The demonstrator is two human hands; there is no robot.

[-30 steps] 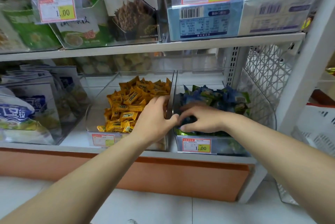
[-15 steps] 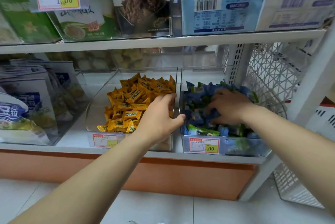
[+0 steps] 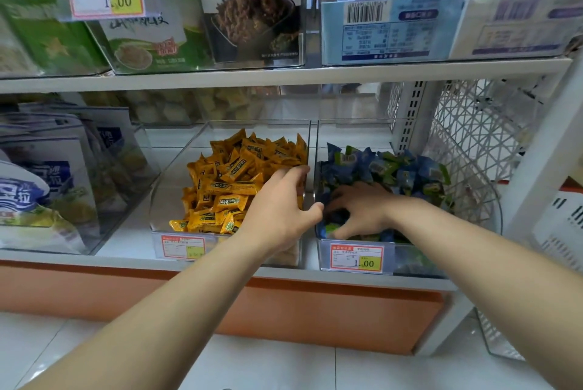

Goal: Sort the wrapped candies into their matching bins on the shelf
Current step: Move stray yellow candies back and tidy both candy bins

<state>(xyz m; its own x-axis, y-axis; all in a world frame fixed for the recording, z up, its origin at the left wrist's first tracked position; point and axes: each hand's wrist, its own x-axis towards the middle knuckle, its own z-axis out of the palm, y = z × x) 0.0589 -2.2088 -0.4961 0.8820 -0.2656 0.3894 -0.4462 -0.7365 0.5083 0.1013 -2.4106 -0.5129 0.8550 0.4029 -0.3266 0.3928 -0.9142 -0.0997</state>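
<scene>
Both hands reach into neighbouring clear bins on the lower shelf (image 3: pixel 63 255). The left hand (image 3: pixel 277 209) lies at the right side of the left bin (image 3: pixel 176 168), fingers stretched nearly straight along the wall it shares with the next bin, thumb hooked toward that wall. Its palm faces away, so what lies under it is hidden. The right hand (image 3: pixel 362 209) is down in the front of the right bin (image 3: pixel 353 120), fingers curled into the pile. The fingertips are buried, and I cannot tell whether they pinch a candy.

The yellow candies (image 3: pixel 233 187) are heaped in the left bin, and the blue and green candies (image 3: pixel 394 168) fill the right bin. Print on the wrappers is too small to read. Each bin front carries a price tag; the left price tag (image 3: pixel 183 247) is partly covered by the left forearm, and the right price tag (image 3: pixel 356 258) reads 1.00.

Blue-and-white bags (image 3: pixel 38 187) stand to the left, cut off by the frame edge. Behind the bins, pale goods show only as a blur through clear plastic. The upper shelf (image 3: pixel 284 74) holds a green box (image 3: pixel 148 42) and a blue box (image 3: pixel 385 29), their tops cropped. A white mesh basket (image 3: pixel 473 137) sits to the right of the shelf post. Below run an orange panel (image 3: pixel 315 310) and a pale tiled floor (image 3: pixel 252 367).
</scene>
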